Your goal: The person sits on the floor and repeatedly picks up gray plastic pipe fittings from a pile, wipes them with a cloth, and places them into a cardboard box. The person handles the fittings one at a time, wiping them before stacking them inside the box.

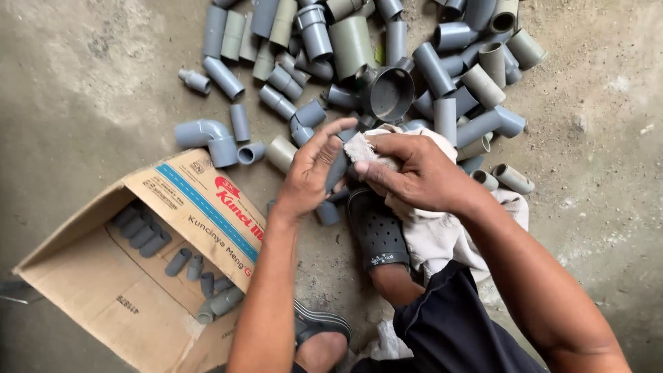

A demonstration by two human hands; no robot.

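My left hand (312, 173) grips a short grey pipe piece (338, 166), which shows between its fingers. My right hand (414, 173) presses a dirty off-white rag (362, 148) against the end of that piece. The rest of the rag (442, 238) hangs down over my knee. Both hands meet above a black perforated sandal (378, 231) on my foot.
A heap of several grey pipe pieces and fittings (359, 62) covers the concrete floor ahead, with an elbow fitting (204, 135) at its left and a round cap (388, 93). An open cardboard box (124, 276) at lower left holds several grey pieces (145, 231).
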